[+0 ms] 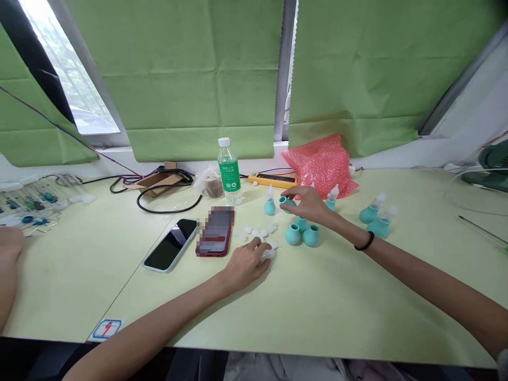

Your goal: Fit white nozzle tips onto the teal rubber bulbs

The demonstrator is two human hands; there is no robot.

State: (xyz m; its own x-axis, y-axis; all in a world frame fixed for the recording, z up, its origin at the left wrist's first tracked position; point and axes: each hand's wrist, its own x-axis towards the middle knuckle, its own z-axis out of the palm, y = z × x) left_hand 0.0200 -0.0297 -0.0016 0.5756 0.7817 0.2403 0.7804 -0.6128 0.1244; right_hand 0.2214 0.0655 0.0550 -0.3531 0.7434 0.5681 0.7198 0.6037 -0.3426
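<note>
My right hand [306,203] grips a teal bulb [287,201] with its open mouth showing, just above the table. Below it, several open teal bulbs [292,234] stand together. My left hand [246,263] has its fingers curled over a clear white piece [268,254] at the near side of a group of small white pieces [260,233]. A teal bulb with a clear tip [270,203] stands left of my right hand. Two more tipped bulbs [380,224] are right of my right wrist, and another [332,197] is behind my right hand.
Two phones [171,245] [216,233] lie left of the white pieces. Behind are a water bottle [230,177], a yellow tool [273,180], pink bubble wrap [323,165] and black cable [159,211]. Another person's hand [11,243] is at the left edge.
</note>
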